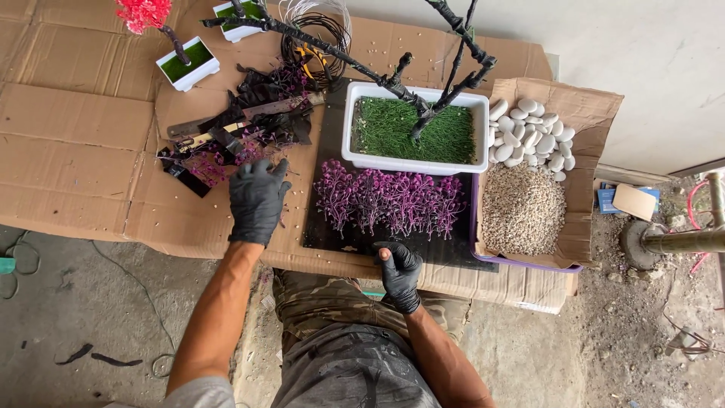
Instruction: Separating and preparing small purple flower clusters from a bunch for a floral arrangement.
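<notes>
Nearest the camera, the person's lap in camouflage trousers (332, 317) is filling the bottom of the view, with both forearms reaching away from it. Just beyond, the right hand (398, 273), in a black glove, is resting at the near edge of the black board (332, 219), its fingers curled in; whether it is pinching anything small I cannot tell, since the glove hides the fingertips. Directly past that hand, the row of purple flower sprigs (389, 200) is lying across the board, its long axis running left to right, so the right hand is sitting nearer to it, just in front of its middle. The left hand (258, 198), also gloved, is lying flat and spread on the cardboard (91, 159), empty, to the left of the board and just beside the sprigs' left end. Farther left, a heap of dark scraps and purple bits (242, 136) is trailing away from that hand. Beyond the sprigs, the white tray of green grass (415, 130) is holding a black branched trunk (423, 113), with the box of gravel and white pebbles (529, 174) to its right.
</notes>
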